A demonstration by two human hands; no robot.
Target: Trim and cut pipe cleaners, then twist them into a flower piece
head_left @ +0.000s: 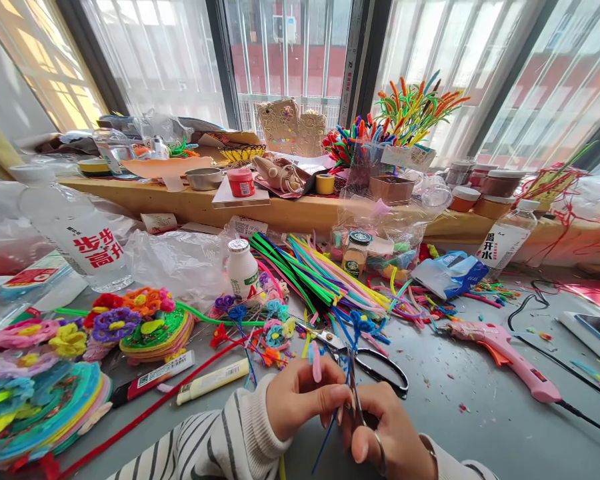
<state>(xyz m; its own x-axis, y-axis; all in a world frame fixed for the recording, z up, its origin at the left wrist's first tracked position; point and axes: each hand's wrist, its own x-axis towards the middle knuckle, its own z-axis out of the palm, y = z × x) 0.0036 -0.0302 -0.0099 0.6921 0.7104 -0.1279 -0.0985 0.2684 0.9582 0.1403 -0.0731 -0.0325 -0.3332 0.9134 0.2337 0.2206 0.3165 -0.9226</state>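
My left hand [300, 399] is closed, its fingertips pinching the stem of a blue pipe-cleaner flower [363, 323]. The flower's loops stand above my fingers, and the thin stem slants down below them. A short pink piece [317, 365] shows at the left fingers; whether they grip it I cannot tell. In my right hand [387, 433] is a pair of small metal scissors [357, 403], blades pointing up, close beside the blue stem. Whether the blades touch the stem is unclear. Just beyond both hands lies a larger pair of black-handled scissors [390, 373].
Bundled pipe cleaners [300, 273] lie behind a white bottle [243, 270]. To the right rests a pink glue gun [515, 363] with its black cord. Flower-covered discs [65, 413] fill the left side, near a glue tube [213, 381]. A cluttered wooden ledge [290, 212] runs along the back.
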